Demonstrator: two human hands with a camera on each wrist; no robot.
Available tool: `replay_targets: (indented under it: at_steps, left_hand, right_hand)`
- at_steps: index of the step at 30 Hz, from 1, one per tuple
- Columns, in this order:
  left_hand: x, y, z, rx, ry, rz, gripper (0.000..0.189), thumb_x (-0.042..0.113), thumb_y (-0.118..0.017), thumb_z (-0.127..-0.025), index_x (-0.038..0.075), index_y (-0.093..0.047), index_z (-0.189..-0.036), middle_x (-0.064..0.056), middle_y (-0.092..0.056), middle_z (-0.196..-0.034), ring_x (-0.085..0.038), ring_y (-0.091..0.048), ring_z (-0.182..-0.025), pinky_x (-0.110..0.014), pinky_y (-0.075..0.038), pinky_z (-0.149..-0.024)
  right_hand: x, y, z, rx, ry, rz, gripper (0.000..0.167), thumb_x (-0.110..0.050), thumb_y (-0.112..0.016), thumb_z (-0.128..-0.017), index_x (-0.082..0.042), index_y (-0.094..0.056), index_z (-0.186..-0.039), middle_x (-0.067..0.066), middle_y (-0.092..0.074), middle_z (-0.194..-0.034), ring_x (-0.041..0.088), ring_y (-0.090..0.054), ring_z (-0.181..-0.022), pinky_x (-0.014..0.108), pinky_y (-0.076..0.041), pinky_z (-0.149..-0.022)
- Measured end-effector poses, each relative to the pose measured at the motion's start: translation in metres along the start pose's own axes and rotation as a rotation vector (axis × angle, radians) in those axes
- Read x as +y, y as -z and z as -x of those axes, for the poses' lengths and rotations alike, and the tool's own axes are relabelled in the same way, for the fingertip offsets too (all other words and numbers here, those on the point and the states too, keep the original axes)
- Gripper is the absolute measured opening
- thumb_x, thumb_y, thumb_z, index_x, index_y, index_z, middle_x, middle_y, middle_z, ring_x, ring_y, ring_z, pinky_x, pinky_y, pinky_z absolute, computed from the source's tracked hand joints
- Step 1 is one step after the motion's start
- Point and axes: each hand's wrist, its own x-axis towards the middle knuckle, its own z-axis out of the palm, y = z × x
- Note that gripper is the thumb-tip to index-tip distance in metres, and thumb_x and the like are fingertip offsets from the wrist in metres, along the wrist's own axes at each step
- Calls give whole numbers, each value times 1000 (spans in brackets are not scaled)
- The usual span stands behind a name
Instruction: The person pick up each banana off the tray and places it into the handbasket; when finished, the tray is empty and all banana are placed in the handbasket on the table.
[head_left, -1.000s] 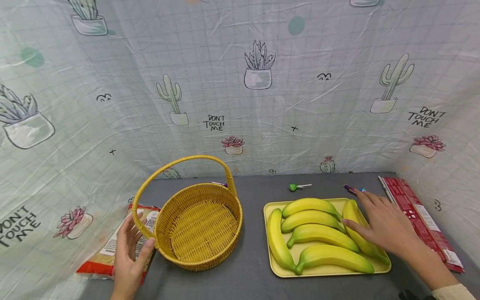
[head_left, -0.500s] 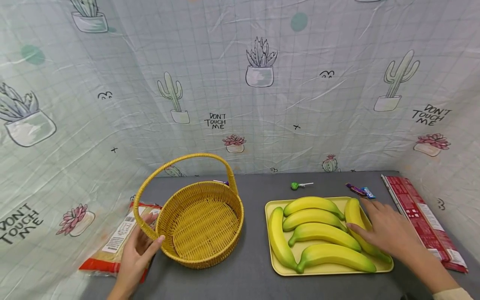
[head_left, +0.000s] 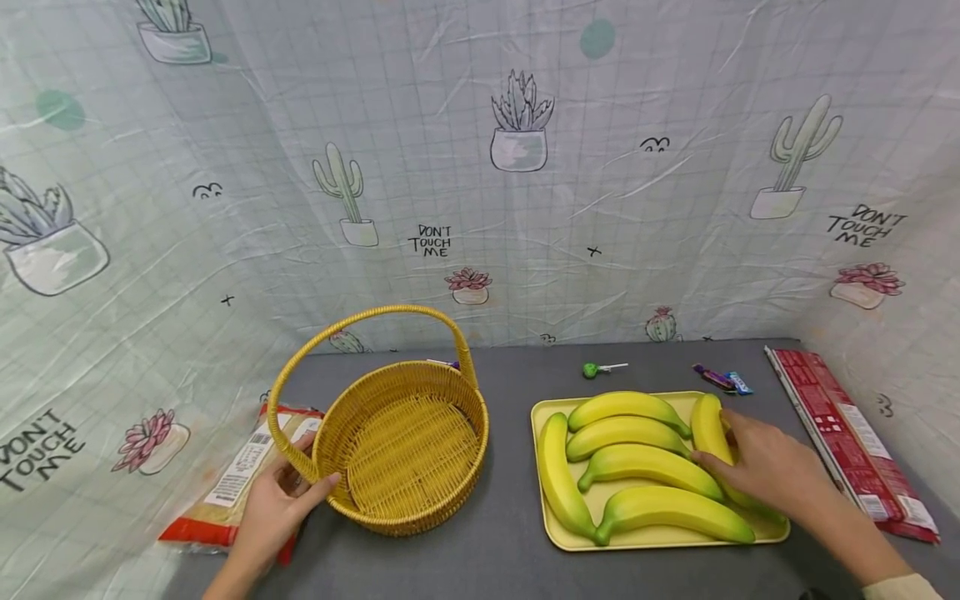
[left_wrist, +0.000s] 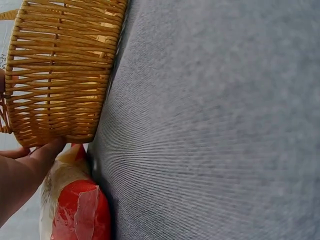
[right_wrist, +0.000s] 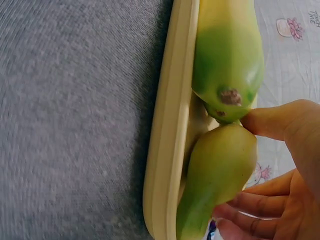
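On the left stands a yellow wicker basket [head_left: 408,458] with a tall hoop handle. My left hand [head_left: 273,504] grips its left side near the handle's foot, thumb over the rim; in the left wrist view fingers [left_wrist: 47,152] press the woven outer wall [left_wrist: 60,75]. To the right, a pale yellow tray [head_left: 645,548] bears several bananas. My right hand [head_left: 776,467] pinches the rightmost banana [head_left: 708,429], thumb on its left side and fingers on its right. In the right wrist view that banana [right_wrist: 220,165] lies inside the tray's rim, with fingertips against it.
A red-and-tan packet [head_left: 202,508] lies left of the basket, partly behind my left hand. A green lollipop [head_left: 591,370] and wrapped candies [head_left: 716,379] lie behind the tray. A long red package [head_left: 855,450] lies at the right. Patterned cloth [head_left: 517,225] walls the back.
My right hand has drawn back from above the candies and closed on the rightmost banana. My left hand has shifted right, its thumb coming over the basket's rim.
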Motion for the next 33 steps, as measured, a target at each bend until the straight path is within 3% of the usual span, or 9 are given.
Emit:
replay_targets:
  at_steps: [6,9,14,18,25,28,33]
  left_hand:
    - [-1,0,-6,-20,-33,23,72,4,-82,-94,-8,-44,-155,-29,-49,-151,-2,-62,-118,-16,-54,-92]
    - [0,0,-6,-32,-44,30,72,3,-82,-94,-9,-44,-154,-29,-49,-151,-2,-62,-120,-17,-54,-93]
    - [1,-1,-2,-35,-34,36,73,4,-81,-95,-9,-42,-155,-29,-46,-153,1,-60,-121,-17,-53,-95]
    - [0,1,-1,-21,-25,20,74,6,-83,-94,-6,-42,-156,-28,-49,-151,0,-62,-118,-17,-54,-92]
    - [-1,5,-2,-17,15,-39,75,16,-86,-93,1,-47,-156,-22,-54,-147,-2,-63,-116,-18,-56,-90]
    - [-2,6,-2,-17,25,-49,75,18,-86,-93,2,-47,-156,-21,-54,-147,-1,-63,-115,-18,-56,-90]
    - [-1,5,-3,-18,25,-32,75,15,-86,-93,0,-47,-155,-22,-53,-147,-1,-63,-115,-19,-56,-90]
  right_hand:
    - [-1,1,2,-10,-28,0,76,-61,-76,-91,6,-58,-121,1,-48,-74,23,-50,-67,42,-43,-51]
    - [-1,2,1,-23,-40,-11,84,-59,-78,-91,13,-56,-128,6,-57,-79,27,-56,-71,48,-49,-53]
    - [-2,2,-2,-59,-93,-43,83,-51,-79,-91,18,-55,-131,15,-65,-89,31,-61,-77,53,-53,-58]
    - [-5,2,-3,-67,-131,-75,79,-50,-78,-92,15,-56,-132,12,-63,-87,28,-57,-75,48,-50,-57]
    - [-8,4,-1,-36,-151,-117,59,-49,-76,-94,3,-63,-117,3,-53,-76,24,-49,-69,37,-37,-53]
    - [-9,7,-1,-22,-155,-116,59,-49,-77,-93,3,-64,-117,4,-54,-77,24,-49,-69,37,-37,-52]
    - [-12,14,-4,2,-155,-110,74,-51,-79,-91,8,-62,-131,10,-64,-88,26,-54,-73,41,-45,-54]
